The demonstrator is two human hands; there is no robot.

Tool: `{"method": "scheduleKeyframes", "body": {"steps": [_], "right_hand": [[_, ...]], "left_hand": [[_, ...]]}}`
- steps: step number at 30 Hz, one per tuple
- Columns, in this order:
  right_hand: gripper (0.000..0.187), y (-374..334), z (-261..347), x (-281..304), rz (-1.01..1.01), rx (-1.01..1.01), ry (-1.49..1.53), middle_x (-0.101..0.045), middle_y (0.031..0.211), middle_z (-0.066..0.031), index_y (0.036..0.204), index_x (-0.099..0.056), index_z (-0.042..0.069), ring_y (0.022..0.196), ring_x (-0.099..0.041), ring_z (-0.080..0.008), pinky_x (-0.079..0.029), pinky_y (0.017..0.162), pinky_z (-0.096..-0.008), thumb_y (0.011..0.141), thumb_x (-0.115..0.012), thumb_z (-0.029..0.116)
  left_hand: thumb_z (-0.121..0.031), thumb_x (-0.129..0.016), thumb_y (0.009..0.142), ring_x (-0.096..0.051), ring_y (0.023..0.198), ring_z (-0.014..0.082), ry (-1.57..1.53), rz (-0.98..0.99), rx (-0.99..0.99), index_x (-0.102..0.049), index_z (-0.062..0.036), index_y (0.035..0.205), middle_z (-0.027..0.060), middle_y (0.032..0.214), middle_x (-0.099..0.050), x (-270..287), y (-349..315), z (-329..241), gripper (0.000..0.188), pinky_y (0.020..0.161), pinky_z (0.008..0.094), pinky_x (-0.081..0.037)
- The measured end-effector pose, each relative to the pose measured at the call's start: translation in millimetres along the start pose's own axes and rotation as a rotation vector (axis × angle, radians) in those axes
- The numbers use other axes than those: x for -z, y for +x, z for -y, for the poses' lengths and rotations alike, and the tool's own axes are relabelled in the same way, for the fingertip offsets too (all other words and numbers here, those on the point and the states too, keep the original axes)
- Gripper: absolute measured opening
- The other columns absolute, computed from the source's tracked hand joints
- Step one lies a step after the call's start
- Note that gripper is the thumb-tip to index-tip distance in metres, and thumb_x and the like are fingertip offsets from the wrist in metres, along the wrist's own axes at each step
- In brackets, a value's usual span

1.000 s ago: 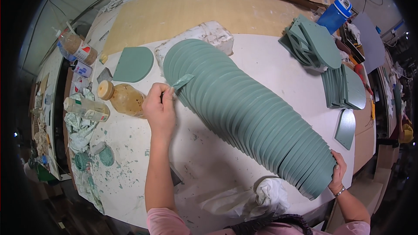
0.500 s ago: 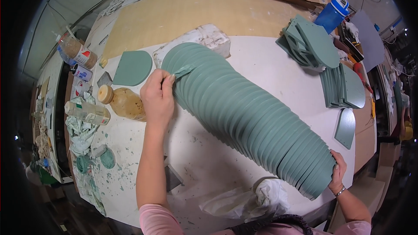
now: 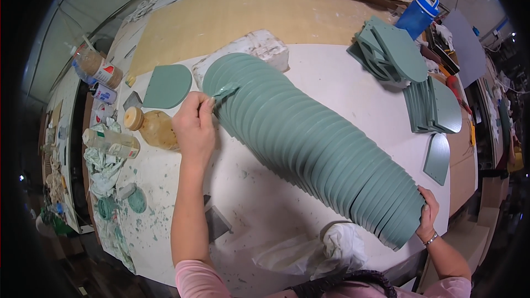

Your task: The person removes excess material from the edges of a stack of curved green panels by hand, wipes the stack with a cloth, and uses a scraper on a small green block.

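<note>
Head view: the left hand (image 3: pixel 194 121) pinches a small green strip (image 3: pixel 226 91) between thumb and fingers, its free end over the row of green panels (image 3: pixel 309 140), near the upper-left end. The row slants down to the right hand (image 3: pixel 427 216), laid against its lower end — how tightly that hand closes, I cannot tell. A white block (image 3: pixel 268 49) sits beside the upper end.

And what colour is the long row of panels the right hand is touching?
Muted grey-green; the row of panels shows best in the head view.
</note>
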State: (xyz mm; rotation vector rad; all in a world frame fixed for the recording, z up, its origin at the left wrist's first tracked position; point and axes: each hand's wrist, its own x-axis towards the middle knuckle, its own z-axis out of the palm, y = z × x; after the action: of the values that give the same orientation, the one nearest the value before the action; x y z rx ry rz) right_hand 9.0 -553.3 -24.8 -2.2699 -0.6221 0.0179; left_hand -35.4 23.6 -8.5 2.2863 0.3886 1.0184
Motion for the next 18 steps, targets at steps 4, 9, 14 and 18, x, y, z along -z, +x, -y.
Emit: {"method": "scheduleKeyframes", "body": {"steps": [4, 9, 14, 18], "right_hand": [[0.062, -0.7, 0.2, 2.8, -0.008, 0.003, -0.006, -0.065, 0.105, -0.0242, 0.123, -0.063, -0.010, 0.095, -0.063, -0.0345, -0.048, 0.088, -0.0412, 0.099, -0.041, 0.043], [0.061, -0.2, 1.8, 1.3, -0.003, 0.008, -0.003, -0.065, 0.105, -0.0245, 0.123, -0.063, -0.010, 0.095, -0.063, -0.0345, -0.047, 0.087, -0.0411, 0.098, -0.041, 0.042], [0.060, 0.0, 1.9, -0.2, 0.010, -0.010, -0.022, -0.065, 0.105, -0.0242, 0.123, -0.063, -0.010, 0.095, -0.062, -0.0342, -0.047, 0.088, -0.0407, 0.097, -0.042, 0.040], [0.061, -0.6, 5.9, 3.8, -0.003, -0.017, -0.032, -0.065, 0.105, -0.0240, 0.123, -0.063, -0.010, 0.096, -0.062, -0.0333, -0.047, 0.088, -0.0404, 0.097, -0.042, 0.040]], "left_hand": [[-0.009, -0.058, 0.101, -0.048, 0.060, 0.0068, -0.211, 0.063, 0.289, -0.056, -0.0026, 0.087, 0.0004, 0.067, -0.054, 10.3, -16.4, -4.0, 0.016, 0.056, 0.0247, -0.038], [-0.011, -0.059, 0.102, -0.044, 0.057, 0.0064, -0.199, -0.029, 0.320, -0.056, -0.0041, 0.086, -0.0023, 0.063, -0.048, 20.4, -39.5, 22.1, 0.018, 0.054, 0.0250, -0.037], [-0.017, -0.056, 0.106, -0.038, 0.060, 0.0043, -0.281, -0.021, 0.415, -0.053, -0.0063, 0.086, -0.0050, 0.069, -0.044, 15.0, -61.7, 26.9, 0.023, 0.055, 0.0214, -0.031], [-0.018, -0.056, 0.106, -0.038, 0.060, 0.0044, -0.379, 0.006, 0.477, -0.053, -0.0068, 0.087, -0.0049, 0.067, -0.045, 7.9, -82.2, 16.8, 0.022, 0.055, 0.0218, -0.031]]}}
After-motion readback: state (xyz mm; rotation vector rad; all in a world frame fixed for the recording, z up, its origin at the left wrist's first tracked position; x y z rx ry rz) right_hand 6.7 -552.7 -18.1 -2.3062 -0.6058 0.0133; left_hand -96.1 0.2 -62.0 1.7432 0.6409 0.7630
